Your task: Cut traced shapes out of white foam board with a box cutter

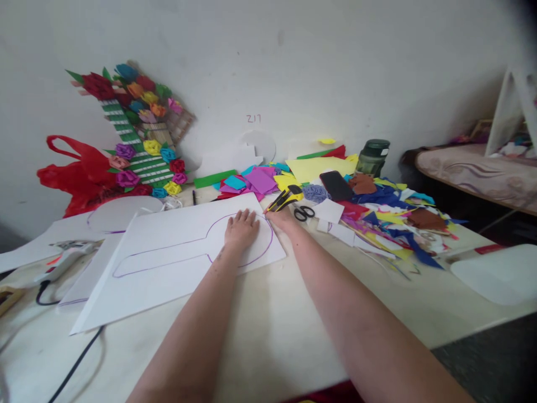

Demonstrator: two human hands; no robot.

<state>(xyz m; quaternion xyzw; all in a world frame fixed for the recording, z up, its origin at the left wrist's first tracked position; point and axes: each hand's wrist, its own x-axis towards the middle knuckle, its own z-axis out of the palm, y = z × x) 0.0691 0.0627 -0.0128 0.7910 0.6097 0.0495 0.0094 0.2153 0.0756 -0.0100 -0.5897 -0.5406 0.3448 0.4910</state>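
Note:
A large white board (168, 229) lies on the table, with a purple outline of a circle joined to a long rounded strip. My left hand (242, 228) rests flat on the board inside the circle, fingers apart. My right hand (282, 215) is closed around a yellow and black cutter (284, 198). The cutter's tip is at the circle's upper right line, near the board's edge. Just right of my right hand lie black scissors (304, 212).
A hot glue gun (67, 260) with a black cord lies at the left. Paper-flower decorations (146, 134) and a red bag (79, 173) stand behind. Coloured scraps (390, 207), a phone (336, 185) and a green bottle (372, 158) are at the right.

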